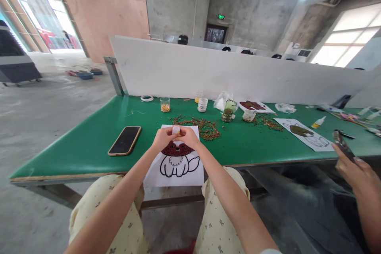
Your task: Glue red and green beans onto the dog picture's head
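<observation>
My left hand [164, 137] and my right hand [187, 135] meet over the top of a paper sheet [181, 181]. Between their closed fingers is a small white glue bottle [176, 129] with a bit of yellow on it; most of it is hidden. On the sheet is an outlined fox-like animal, its head [175, 150] filled with dark red grains and its body bare white. My hands cover the upper part of the head. Just beyond them lies a loose scatter of green and reddish grains [205, 127] on the green tabletop [89, 137].
A phone [125, 141] lies to the left. Along the back stand a jar of orange bits [165, 105], a clear cup [203, 105] and a jar of green grains [228, 112]. At right, another person's hand [354, 170] holds a phone near a second drawing [306, 135]. A white partition [208, 69] rises behind.
</observation>
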`<state>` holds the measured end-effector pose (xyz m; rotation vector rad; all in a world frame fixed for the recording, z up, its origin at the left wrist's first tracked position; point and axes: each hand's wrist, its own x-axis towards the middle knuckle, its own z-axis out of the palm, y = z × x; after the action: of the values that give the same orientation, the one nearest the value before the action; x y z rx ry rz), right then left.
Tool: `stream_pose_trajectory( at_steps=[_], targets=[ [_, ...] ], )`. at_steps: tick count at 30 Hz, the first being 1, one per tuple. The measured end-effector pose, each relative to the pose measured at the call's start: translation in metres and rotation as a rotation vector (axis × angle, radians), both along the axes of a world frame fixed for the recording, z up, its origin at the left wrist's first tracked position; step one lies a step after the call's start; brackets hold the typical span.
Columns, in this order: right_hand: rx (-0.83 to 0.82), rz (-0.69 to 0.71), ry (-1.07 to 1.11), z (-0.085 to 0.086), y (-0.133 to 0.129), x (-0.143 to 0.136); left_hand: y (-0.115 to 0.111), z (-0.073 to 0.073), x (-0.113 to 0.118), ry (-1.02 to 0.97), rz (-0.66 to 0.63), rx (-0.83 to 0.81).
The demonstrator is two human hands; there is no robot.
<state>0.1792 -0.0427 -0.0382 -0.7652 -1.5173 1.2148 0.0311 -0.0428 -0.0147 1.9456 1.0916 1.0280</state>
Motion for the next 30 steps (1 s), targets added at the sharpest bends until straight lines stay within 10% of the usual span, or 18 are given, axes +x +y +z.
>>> stream_pose_trajectory(
  at_steps=[30],
  targets=[
    [0.149, -0.011, -0.311, 0.008, -0.004, 0.010, 0.002, -0.003, -0.001, -0.024, 0.010, -0.048]
  ],
)
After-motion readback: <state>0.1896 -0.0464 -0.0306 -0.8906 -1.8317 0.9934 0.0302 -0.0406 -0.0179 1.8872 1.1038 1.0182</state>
